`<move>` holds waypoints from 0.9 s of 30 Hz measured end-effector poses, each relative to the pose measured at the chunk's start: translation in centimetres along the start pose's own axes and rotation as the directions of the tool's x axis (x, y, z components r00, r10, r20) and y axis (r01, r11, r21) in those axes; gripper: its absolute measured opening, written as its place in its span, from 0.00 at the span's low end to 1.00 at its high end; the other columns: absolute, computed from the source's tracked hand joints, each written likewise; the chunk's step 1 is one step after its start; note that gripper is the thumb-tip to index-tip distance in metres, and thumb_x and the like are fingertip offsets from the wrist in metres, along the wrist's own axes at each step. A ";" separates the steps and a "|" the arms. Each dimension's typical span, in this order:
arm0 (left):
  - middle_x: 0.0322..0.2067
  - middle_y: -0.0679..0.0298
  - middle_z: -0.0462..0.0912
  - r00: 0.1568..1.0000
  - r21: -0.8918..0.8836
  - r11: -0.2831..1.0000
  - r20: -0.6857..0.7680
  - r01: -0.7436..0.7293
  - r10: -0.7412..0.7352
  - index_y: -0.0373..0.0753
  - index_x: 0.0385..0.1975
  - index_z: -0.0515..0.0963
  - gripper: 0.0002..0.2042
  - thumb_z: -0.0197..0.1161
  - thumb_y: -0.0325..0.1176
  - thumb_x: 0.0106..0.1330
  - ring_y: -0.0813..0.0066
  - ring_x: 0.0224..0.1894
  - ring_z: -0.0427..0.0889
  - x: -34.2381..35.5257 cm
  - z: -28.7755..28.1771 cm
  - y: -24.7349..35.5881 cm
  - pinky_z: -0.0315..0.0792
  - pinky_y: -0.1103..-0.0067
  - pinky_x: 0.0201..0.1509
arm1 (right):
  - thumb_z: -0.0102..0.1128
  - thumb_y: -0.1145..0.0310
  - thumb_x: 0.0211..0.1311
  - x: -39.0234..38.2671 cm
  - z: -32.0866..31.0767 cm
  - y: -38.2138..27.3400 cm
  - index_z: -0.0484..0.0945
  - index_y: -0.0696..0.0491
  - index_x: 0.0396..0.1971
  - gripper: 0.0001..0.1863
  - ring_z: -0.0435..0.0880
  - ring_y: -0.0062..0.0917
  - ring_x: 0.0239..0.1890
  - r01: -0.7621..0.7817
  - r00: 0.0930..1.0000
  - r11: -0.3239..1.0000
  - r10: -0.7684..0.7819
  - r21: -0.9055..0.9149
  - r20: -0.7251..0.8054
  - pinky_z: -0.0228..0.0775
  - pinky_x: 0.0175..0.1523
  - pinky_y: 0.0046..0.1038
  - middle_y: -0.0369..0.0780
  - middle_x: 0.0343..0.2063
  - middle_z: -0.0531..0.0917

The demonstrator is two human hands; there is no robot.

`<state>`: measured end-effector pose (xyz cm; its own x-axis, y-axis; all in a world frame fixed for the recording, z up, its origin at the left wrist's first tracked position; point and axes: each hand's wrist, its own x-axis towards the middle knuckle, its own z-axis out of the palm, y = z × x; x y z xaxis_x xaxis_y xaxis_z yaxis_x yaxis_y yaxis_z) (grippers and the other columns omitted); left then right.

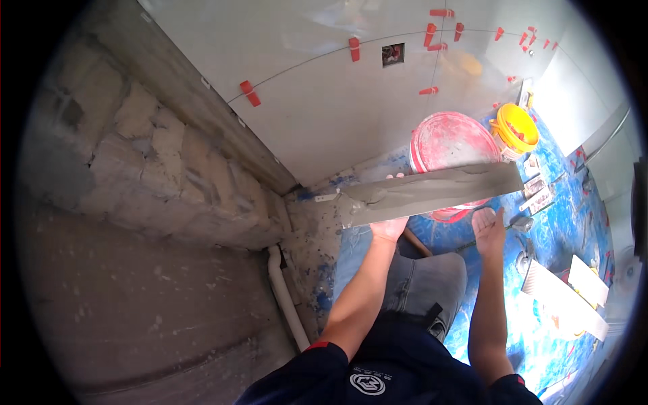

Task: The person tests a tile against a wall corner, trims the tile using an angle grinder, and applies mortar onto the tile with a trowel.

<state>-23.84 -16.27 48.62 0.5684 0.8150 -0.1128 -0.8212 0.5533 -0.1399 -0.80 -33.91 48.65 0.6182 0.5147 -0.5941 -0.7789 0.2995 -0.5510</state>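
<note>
A long narrow tile strip [432,191], its upper face coated with grey mortar, lies across the view in front of me. My left hand [389,228] supports it from beneath, with fingertips showing over the far edge and the palm hidden. Just below the strip's right part, my right hand [487,229] is turned palm up, holds nothing and seems apart from the strip; its fingers are only partly clear. Behind the strip stands a red bucket [455,138] with whitish residue, partly covered by it.
Red levelling wedges [354,48] line the joints of the tiled wall [317,101], around an open socket box [393,55]. A yellow bucket [516,128] stands at the far right. Tools and white tile pieces [563,297] lie on blue floor sheeting. Left are rough brickwork [155,148] and a pipe [287,297].
</note>
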 end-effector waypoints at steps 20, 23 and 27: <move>0.64 0.61 0.72 0.985 0.103 0.993 0.160 0.053 -0.069 0.43 0.61 0.73 0.30 0.49 0.58 0.69 0.60 0.68 0.66 -2.9 4.7 1.1 0.54 0.58 0.74 | 0.50 0.65 0.75 4.9 -1.1 5.9 0.72 0.58 0.53 0.14 0.75 0.23 0.60 -0.001 0.452 0.934 -0.318 0.357 0.833 0.56 0.74 0.33 0.36 0.49 0.81; 0.64 0.60 0.72 0.994 0.125 0.992 0.100 0.034 -0.047 0.43 0.62 0.72 0.29 0.50 0.57 0.70 0.60 0.68 0.67 -4.3 7.0 3.9 0.57 0.58 0.73 | 0.48 0.67 0.76 1.8 2.8 7.7 0.72 0.60 0.54 0.15 0.76 0.24 0.59 0.139 0.895 0.936 -0.258 0.323 0.364 0.60 0.72 0.33 0.38 0.50 0.81; 0.68 0.61 0.66 0.979 0.171 0.983 0.181 0.066 -0.098 0.46 0.66 0.68 0.28 0.49 0.56 0.72 0.60 0.69 0.64 -6.8 10.4 7.1 0.57 0.59 0.73 | 0.47 0.68 0.76 -1.4 6.4 8.3 0.72 0.60 0.55 0.15 0.76 0.26 0.59 0.141 0.903 0.945 -0.245 0.296 0.352 0.64 0.71 0.33 0.41 0.53 0.80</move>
<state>-34.11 -16.12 58.68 0.6270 0.7747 0.0816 -0.7783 0.6274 0.0233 -8.86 -26.97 48.67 0.7118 0.6746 -0.1953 -0.6802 0.5929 -0.4311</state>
